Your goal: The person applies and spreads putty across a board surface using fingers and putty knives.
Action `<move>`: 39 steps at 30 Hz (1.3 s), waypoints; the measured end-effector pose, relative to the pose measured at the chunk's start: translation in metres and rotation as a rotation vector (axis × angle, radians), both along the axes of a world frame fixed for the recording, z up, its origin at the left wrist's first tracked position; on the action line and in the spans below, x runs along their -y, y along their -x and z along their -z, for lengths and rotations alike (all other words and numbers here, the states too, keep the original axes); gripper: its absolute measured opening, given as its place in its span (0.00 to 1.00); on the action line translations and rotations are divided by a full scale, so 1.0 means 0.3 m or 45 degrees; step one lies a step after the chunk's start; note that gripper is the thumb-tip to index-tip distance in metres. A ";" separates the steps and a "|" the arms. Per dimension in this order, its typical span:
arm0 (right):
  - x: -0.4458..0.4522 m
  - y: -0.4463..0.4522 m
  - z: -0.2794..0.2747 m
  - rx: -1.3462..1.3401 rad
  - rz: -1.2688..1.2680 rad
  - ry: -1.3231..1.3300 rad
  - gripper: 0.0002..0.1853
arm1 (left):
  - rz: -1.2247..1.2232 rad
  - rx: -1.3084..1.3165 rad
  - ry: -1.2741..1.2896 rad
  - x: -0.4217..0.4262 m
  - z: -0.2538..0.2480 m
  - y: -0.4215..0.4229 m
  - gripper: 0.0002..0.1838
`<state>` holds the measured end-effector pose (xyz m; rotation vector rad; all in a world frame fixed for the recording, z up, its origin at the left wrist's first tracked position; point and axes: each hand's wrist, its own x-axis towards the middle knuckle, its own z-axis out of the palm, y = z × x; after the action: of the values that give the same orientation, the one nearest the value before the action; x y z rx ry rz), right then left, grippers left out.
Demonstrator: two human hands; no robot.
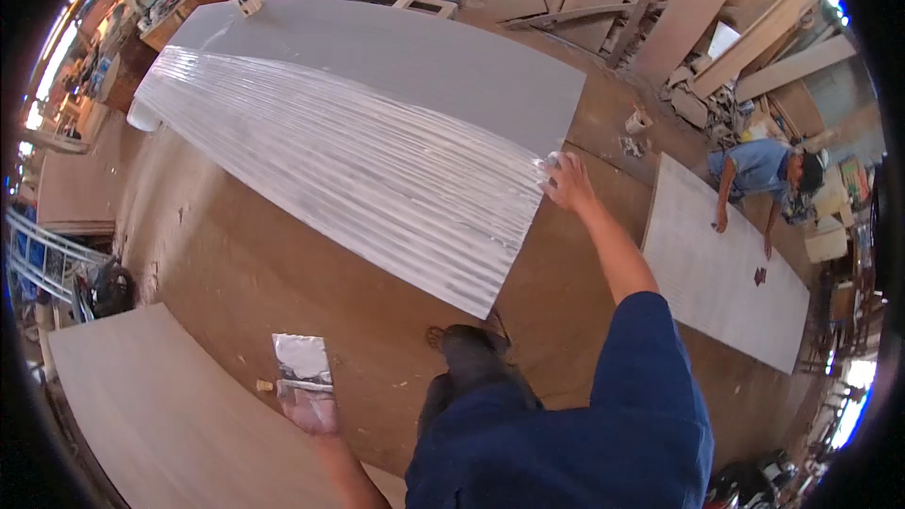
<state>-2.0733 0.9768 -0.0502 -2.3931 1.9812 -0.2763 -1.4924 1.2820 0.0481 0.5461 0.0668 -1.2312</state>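
A long grey panel [452, 80] lies across the upper middle, its nearer part covered by white ridged streaks [377, 170]. My right hand [567, 181] is at the panel's right edge, fingers bent round something whitish that I cannot make out. Low on the left, my left hand [311, 412] holds a flat rectangular plate [303, 360] with a whitish, shiny surface, its fingers mostly hidden under it. A small white container [248, 0] stands on the panel's far left edge.
To the right, a person [759, 172] in a blue shirt leans over another pale panel [716, 264]. A bare board [160, 405] lies at the lower left. Wooden planks [693, 9] and scraps are piled at the back. A small bucket [638, 122] stands on the brown floor [255, 273].
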 end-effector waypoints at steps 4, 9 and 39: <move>-0.053 0.058 -0.055 -0.014 0.004 -0.086 0.25 | 0.035 0.008 -0.111 -0.029 -0.039 0.275 0.26; -0.141 0.162 -0.148 0.029 -0.096 -0.069 0.26 | 0.224 -0.072 -0.078 -0.040 -0.055 0.645 0.25; -0.629 -0.115 -1.008 1.484 -0.640 -1.687 0.34 | 0.040 0.220 0.174 -0.034 -0.354 1.266 0.27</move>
<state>-2.0389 1.1655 0.2522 -1.1931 0.5696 -0.1603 -1.8721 1.2923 0.1543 0.5340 -0.1709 -1.2046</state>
